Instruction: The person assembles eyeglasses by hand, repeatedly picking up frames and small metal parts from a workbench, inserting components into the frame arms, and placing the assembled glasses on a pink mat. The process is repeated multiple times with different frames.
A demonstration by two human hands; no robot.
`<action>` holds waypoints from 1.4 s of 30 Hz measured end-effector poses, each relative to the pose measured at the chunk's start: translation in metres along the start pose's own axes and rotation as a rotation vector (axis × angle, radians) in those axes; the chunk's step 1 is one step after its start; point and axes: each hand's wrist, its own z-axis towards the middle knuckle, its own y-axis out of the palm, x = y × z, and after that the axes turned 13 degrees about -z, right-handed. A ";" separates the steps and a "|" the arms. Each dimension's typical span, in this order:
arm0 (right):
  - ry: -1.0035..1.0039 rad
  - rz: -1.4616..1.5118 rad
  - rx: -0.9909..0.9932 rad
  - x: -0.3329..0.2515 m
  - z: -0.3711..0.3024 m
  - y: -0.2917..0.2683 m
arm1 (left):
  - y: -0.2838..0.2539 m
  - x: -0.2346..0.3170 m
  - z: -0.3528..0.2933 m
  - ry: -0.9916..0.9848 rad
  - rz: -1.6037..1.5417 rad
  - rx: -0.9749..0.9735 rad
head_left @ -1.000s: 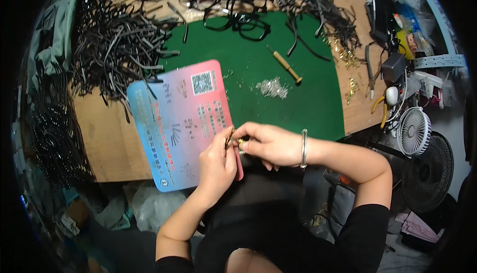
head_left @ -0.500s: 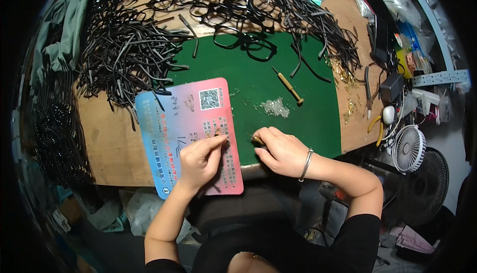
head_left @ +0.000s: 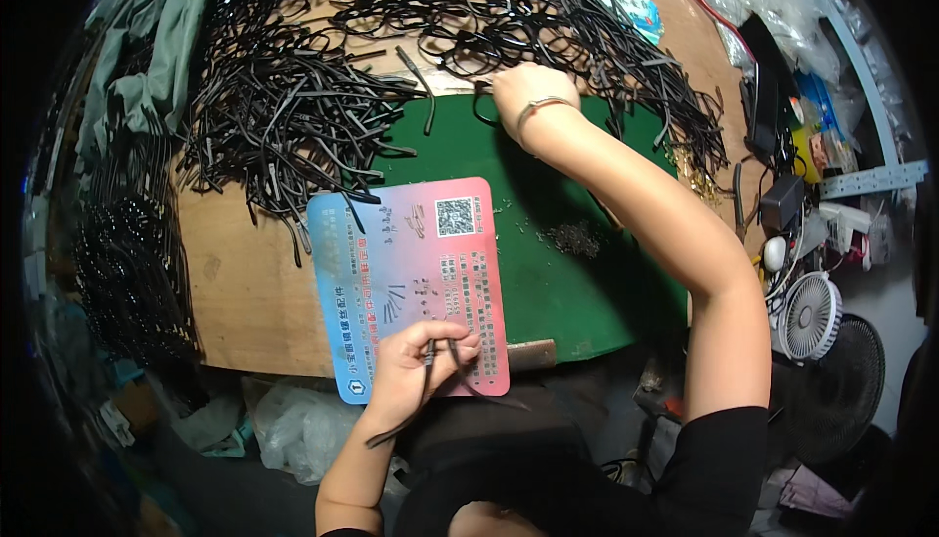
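At the far edge of the green mat [head_left: 626,307]: one right hand [head_left: 533,92], back uppermost, beside a black spectacle frame [head_left: 478,107] at the near fringe of the frame pile [head_left: 440,4]; fingertips hidden, so whether they are apart or closed on the frame cannot be told. Over the lower part of the blue-and-pink printed mat [head_left: 331,292]: one left hand [head_left: 406,366], thumb and fingers together, clamped on two dark temple arms [head_left: 426,380]; one trails down across the wrist, the other slants right past the mat's edge. On the green mat, left of the right forearm: one heap of tiny fittings [head_left: 574,240], in shade. Handling, by judgement: a single frame is best taken by its rim and freed from its neighbours before lifting, since tangled pieces may come along; the return path should pass high over the fittings, which would scatter at a brush of the sleeveless forearm; the left grip wants to be firm but light, the temple arms separate and uncrossed, for easy telling apart
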 end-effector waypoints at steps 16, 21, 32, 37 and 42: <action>-0.604 0.909 0.390 0.026 -0.164 -0.001 | -0.014 -0.025 0.023 0.583 0.785 0.181; -0.499 0.930 0.484 -0.022 -0.233 0.082 | 0.007 -0.015 0.028 0.334 0.431 0.277; -0.695 0.619 0.203 -0.007 -0.237 0.089 | 0.014 -0.034 0.021 0.351 0.458 0.231; -0.654 0.590 0.115 -0.006 -0.232 0.086 | 0.016 -0.037 0.022 0.403 0.474 0.249; -0.489 0.918 -0.033 0.003 -0.214 0.081 | 0.011 -0.037 0.023 0.491 0.568 0.190</action>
